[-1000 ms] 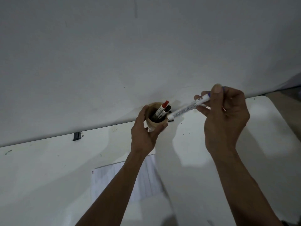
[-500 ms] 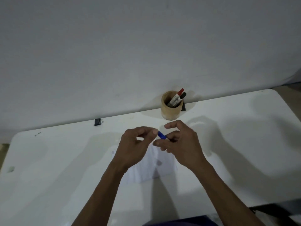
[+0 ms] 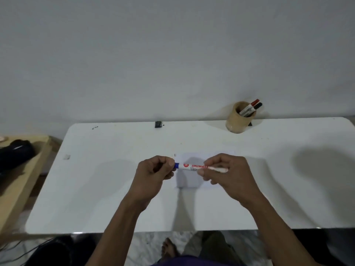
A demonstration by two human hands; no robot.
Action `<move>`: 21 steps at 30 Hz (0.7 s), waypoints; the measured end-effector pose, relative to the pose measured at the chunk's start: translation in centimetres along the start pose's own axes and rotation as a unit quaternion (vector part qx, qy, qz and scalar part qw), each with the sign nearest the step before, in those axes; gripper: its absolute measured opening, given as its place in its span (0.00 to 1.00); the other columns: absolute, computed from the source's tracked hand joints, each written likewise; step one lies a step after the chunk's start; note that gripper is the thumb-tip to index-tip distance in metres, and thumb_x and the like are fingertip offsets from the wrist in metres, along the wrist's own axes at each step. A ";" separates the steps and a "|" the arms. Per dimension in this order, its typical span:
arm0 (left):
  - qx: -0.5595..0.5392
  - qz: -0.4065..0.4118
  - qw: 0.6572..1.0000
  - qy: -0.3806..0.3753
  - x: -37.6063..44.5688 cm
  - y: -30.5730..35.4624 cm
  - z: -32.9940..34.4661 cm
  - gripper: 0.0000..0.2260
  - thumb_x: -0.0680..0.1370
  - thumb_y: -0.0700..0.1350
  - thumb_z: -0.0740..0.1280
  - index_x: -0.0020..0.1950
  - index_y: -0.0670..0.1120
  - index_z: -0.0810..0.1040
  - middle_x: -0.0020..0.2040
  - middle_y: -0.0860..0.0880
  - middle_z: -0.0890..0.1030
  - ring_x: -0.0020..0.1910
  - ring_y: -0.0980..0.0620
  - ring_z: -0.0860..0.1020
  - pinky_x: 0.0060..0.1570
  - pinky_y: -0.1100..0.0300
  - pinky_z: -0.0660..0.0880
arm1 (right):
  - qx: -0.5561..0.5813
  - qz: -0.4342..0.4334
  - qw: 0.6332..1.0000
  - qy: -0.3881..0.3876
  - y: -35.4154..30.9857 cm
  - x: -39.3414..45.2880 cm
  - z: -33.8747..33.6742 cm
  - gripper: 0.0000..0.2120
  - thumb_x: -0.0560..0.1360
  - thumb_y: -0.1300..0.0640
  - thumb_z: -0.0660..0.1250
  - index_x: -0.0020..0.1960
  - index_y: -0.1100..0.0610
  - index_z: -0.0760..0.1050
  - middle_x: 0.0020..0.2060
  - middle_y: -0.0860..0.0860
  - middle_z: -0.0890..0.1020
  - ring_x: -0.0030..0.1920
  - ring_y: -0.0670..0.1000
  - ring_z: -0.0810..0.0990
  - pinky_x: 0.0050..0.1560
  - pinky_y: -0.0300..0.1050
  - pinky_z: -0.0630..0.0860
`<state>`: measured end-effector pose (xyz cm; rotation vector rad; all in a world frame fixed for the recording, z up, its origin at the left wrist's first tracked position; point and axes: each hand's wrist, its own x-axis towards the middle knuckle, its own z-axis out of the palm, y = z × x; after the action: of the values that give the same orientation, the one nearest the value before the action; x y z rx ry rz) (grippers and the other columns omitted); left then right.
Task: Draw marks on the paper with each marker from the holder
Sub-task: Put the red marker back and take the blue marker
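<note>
A white marker with a blue cap (image 3: pixel 194 167) is held level above the paper (image 3: pixel 209 169) in the middle of the white table (image 3: pixel 96 189). My left hand (image 3: pixel 153 173) pinches the blue cap end. My right hand (image 3: pixel 228 173) grips the white barrel. The paper lies flat, partly hidden under my hands. A tan round holder (image 3: pixel 237 120) stands at the table's far edge on the right, with a red-capped marker (image 3: pixel 251 105) and a black-capped marker (image 3: pixel 256 107) leaning in it.
A small black clip (image 3: pixel 158 124) sits at the table's far edge by the wall. A wooden bench (image 3: pixel 21 179) with a dark bag (image 3: pixel 15 154) stands to the left. My bare foot (image 3: pixel 169 248) shows below the near edge.
My hands left the holder and came down over the paper with the blue marker. My left hand now pinches its cap. The camera has tilted down, showing more of the table.
</note>
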<state>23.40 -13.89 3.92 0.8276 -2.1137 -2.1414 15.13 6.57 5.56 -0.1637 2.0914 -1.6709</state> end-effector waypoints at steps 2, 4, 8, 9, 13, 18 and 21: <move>0.005 0.014 1.000 -0.004 -1.2 -0.5 -0.7 0.05 0.78 0.41 0.69 0.47 0.42 0.85 0.38 0.49 0.84 0.36 0.54 0.78 0.44 0.64 0.78 | 0.117 0.018 0.992 0.052 0.0 -0.9 1.6 0.11 0.68 0.67 0.79 0.48 0.65 0.81 0.34 0.58 0.87 0.34 0.54 0.86 0.35 0.43 0.82; 0.037 0.034 0.999 -0.003 -2.0 -0.9 -1.1 0.03 0.77 0.40 0.71 0.47 0.43 0.85 0.33 0.53 0.82 0.33 0.57 0.77 0.39 0.68 0.75 | 0.240 0.050 0.966 0.084 0.2 -1.6 3.3 0.10 0.70 0.68 0.77 0.50 0.64 0.80 0.36 0.57 0.86 0.35 0.53 0.85 0.36 0.41 0.81; 0.096 0.062 0.993 -0.014 -2.6 -1.1 -1.4 0.03 0.77 0.43 0.72 0.46 0.47 0.86 0.34 0.51 0.83 0.33 0.58 0.78 0.41 0.61 0.78 | 0.267 0.079 0.958 0.065 0.6 -2.7 6.3 0.03 0.75 0.61 0.74 0.47 0.62 0.83 0.39 0.56 0.87 0.38 0.52 0.85 0.40 0.42 0.81; 0.109 0.067 0.992 -0.020 -2.6 -1.2 -1.6 0.03 0.77 0.44 0.72 0.45 0.47 0.86 0.36 0.50 0.84 0.33 0.57 0.79 0.43 0.59 0.79 | 0.246 0.080 0.964 0.059 0.7 -2.8 6.9 0.04 0.76 0.60 0.73 0.47 0.62 0.83 0.40 0.57 0.87 0.39 0.53 0.86 0.40 0.42 0.81; 0.141 0.053 0.988 -0.044 -1.7 -1.1 -2.1 0.06 0.77 0.45 0.71 0.42 0.46 0.85 0.35 0.51 0.85 0.32 0.57 0.80 0.40 0.64 0.79 | 0.216 0.077 0.972 0.043 1.3 -2.1 7.5 0.08 0.78 0.58 0.71 0.47 0.63 0.83 0.40 0.58 0.87 0.42 0.55 0.87 0.42 0.42 0.82; 0.130 -0.002 0.991 -0.006 0.8 -1.3 -3.0 0.08 0.77 0.44 0.72 0.38 0.47 0.84 0.33 0.53 0.83 0.31 0.57 0.78 0.32 0.70 0.71 | 0.272 0.072 0.957 0.071 1.6 1.3 5.3 0.06 0.79 0.63 0.69 0.44 0.62 0.82 0.36 0.56 0.85 0.37 0.53 0.85 0.40 0.42 0.82; 0.214 -0.009 0.975 0.061 3.8 -1.6 -3.0 0.05 0.76 0.48 0.73 0.41 0.48 0.84 0.35 0.53 0.84 0.31 0.61 0.78 0.33 0.71 0.71 | 0.254 0.067 0.962 0.079 1.6 3.8 3.7 0.06 0.78 0.61 0.70 0.44 0.62 0.82 0.36 0.56 0.85 0.38 0.53 0.85 0.40 0.42 0.81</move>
<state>21.82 -17.98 1.24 0.9772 -2.5440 -1.6089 13.58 2.30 2.43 0.2758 1.6592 -2.1223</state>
